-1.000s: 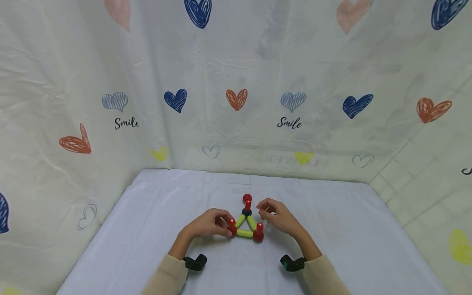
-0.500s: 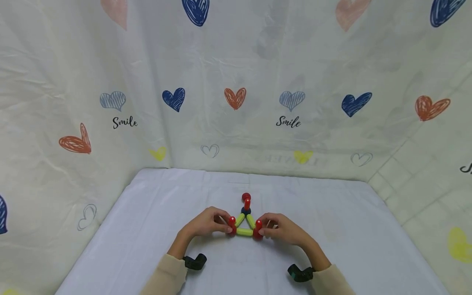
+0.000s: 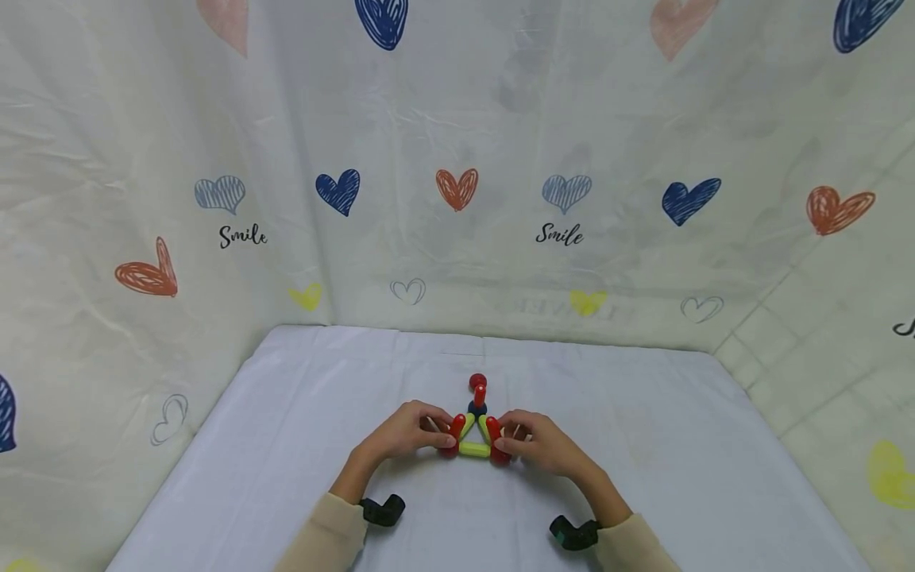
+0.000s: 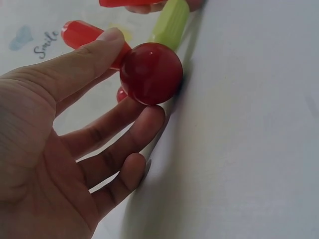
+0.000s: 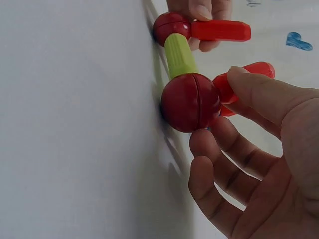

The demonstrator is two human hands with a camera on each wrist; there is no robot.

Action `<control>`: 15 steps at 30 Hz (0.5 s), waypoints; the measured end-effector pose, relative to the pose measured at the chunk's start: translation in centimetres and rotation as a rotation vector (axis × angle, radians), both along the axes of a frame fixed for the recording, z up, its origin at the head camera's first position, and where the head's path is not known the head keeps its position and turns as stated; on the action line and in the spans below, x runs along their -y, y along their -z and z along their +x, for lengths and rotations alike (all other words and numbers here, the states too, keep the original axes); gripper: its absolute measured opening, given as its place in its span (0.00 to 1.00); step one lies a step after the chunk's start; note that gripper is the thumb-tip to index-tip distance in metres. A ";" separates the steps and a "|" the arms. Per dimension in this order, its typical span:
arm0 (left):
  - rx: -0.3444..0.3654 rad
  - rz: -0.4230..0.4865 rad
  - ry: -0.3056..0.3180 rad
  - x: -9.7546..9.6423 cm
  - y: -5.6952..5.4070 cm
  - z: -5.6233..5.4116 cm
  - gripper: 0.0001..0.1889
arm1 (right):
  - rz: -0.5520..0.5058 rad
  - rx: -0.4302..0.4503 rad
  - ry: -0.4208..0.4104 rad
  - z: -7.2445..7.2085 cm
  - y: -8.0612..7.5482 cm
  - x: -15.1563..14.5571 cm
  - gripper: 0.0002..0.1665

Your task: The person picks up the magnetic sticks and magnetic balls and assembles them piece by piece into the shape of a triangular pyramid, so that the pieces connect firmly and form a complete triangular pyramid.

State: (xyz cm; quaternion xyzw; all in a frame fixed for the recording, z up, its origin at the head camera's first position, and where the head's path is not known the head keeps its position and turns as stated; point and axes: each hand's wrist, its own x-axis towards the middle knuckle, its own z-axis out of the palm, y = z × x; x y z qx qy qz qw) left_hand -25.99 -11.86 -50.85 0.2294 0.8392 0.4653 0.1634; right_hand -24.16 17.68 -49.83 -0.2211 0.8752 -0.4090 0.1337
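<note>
A triangle of yellow-green rods lies on the table, joined by a dark blue ball at the far corner and red balls at the two near corners. My left hand pinches the red rod standing on the left red ball, thumb on the rod and fingers under the ball. With my right hand I pinch the matching red rod on the right red ball. Both rods lean inward. Another red rod rises from the blue ball.
Just behind the triangle sits a red ball; whether it touches anything is unclear. A white cloth covers the table. Heart-printed curtains close off the back and sides.
My right hand has come from beside the far corner to the right near corner and taken hold of its red rod. Both near rods, upright before, now tilt toward the middle.
</note>
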 end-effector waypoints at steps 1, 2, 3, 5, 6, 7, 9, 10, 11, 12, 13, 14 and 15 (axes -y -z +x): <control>-0.003 -0.005 -0.001 0.0 0.0 0.0 0.15 | 0.000 -0.002 0.003 0.0 0.0 0.1 0.13; -0.008 -0.009 -0.003 -0.1 0.0 0.0 0.15 | 0.001 -0.004 0.006 0.1 0.0 0.2 0.13; -0.013 -0.013 -0.005 -0.2 0.0 0.1 0.14 | 0.001 -0.006 0.009 0.1 0.0 0.2 0.13; -0.026 -0.026 -0.010 -0.3 0.0 0.1 0.14 | -0.002 -0.008 0.014 0.2 -0.1 0.3 0.13; -0.029 -0.029 -0.013 -0.3 0.0 0.2 0.14 | -0.003 -0.009 0.015 0.3 -0.1 0.4 0.13; -0.033 -0.030 -0.015 -0.4 -0.1 0.2 0.14 | -0.004 -0.010 0.016 0.4 -0.2 0.4 0.13; -0.039 -0.033 -0.019 -0.5 -0.1 0.3 0.14 | -0.004 -0.013 0.020 0.5 -0.2 0.5 0.12; -0.038 -0.037 -0.022 -0.5 -0.1 0.4 0.14 | -0.002 -0.014 0.023 0.5 -0.3 0.5 0.12; -0.036 -0.037 -0.026 -0.5 -0.1 0.4 0.14 | 0.000 -0.017 0.026 0.6 -0.3 0.6 0.12; -0.035 -0.039 -0.028 -0.5 0.0 0.4 0.14 | 0.003 -0.017 0.029 0.6 -0.3 0.6 0.12; -0.035 -0.040 -0.030 -0.5 0.0 0.4 0.14 | 0.005 -0.017 0.033 0.7 -0.3 0.7 0.12; -0.031 -0.041 -0.033 -0.5 0.1 0.4 0.14 | 0.007 -0.016 0.036 0.7 -0.3 0.7 0.12; -0.030 -0.039 -0.033 -0.5 0.2 0.4 0.13 | 0.009 -0.015 0.039 0.7 -0.3 0.7 0.12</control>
